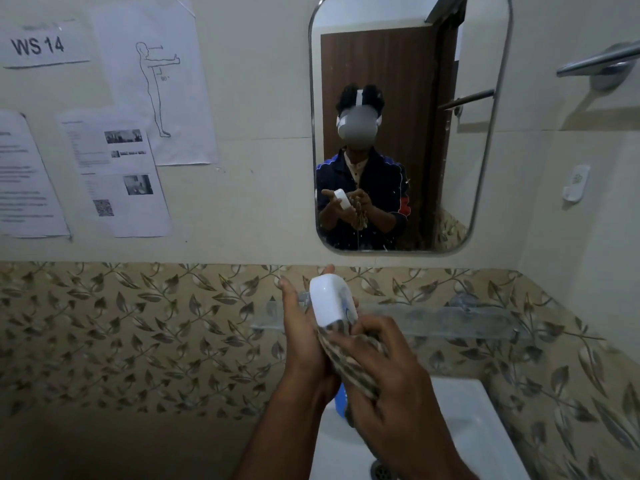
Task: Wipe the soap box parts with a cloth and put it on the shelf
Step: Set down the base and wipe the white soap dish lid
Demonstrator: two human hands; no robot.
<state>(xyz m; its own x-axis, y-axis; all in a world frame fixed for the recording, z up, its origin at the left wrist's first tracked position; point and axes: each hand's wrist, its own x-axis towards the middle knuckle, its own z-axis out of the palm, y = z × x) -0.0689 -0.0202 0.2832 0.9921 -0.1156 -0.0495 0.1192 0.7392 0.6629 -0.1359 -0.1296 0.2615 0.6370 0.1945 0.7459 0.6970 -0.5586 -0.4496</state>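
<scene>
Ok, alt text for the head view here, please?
Over a white sink, the left hand holds a white soap box part upright while the right hand grips a patterned cloth against it, below a wall mirror.

Cream wall (263,209) above a leaf-patterned tile band (138,334). Rounded mirror (485,133) reflects a brown door. Papers (114,171) are taped at left, a chrome rail (595,62) at right. White sink (485,427) below, dim light.
</scene>
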